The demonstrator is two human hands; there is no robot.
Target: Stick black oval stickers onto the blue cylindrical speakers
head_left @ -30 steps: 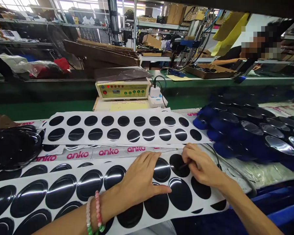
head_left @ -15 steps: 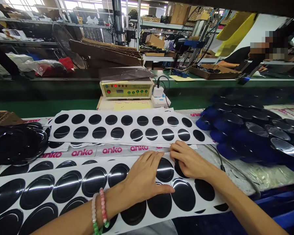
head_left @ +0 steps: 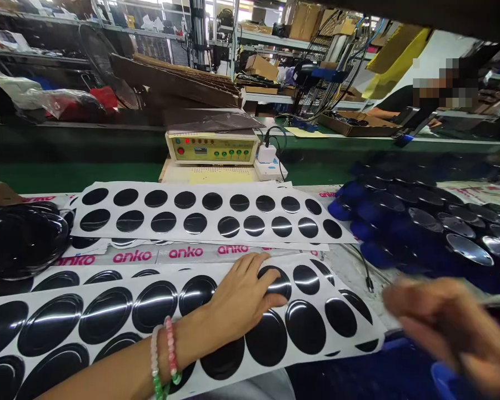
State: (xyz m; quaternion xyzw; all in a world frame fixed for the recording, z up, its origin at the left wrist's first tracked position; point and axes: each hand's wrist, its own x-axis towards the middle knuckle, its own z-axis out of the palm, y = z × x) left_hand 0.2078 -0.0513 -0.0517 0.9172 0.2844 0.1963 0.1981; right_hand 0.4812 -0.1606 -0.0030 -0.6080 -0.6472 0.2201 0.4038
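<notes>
My left hand (head_left: 245, 291) rests on the large white sheet (head_left: 229, 272) with its rows of big black discs, its fingers apart and nothing held. Bead bracelets circle that wrist. At the lower right, my right hand (head_left: 450, 328) is smeared by motion, off the sheet's right end, and its fingers cannot be made out. Behind the large sheet lies another white sheet (head_left: 208, 236) with two rows of smaller black discs. Blue items with dark glossy tops (head_left: 469, 249) are gathered on the right.
A yellow-faced control box (head_left: 212, 151) stands at the back beside a white plug and power strip (head_left: 270, 166). Glossy black pieces (head_left: 23, 239) are heaped at the left. A cable (head_left: 369, 278) lies right of the sheets. A person's arm (head_left: 391, 103) shows at the back right.
My right hand has left the large sheet and moved right and nearer to me. My left hand stays on the sheet, its fingers now more bent. The view has shifted slightly.
</notes>
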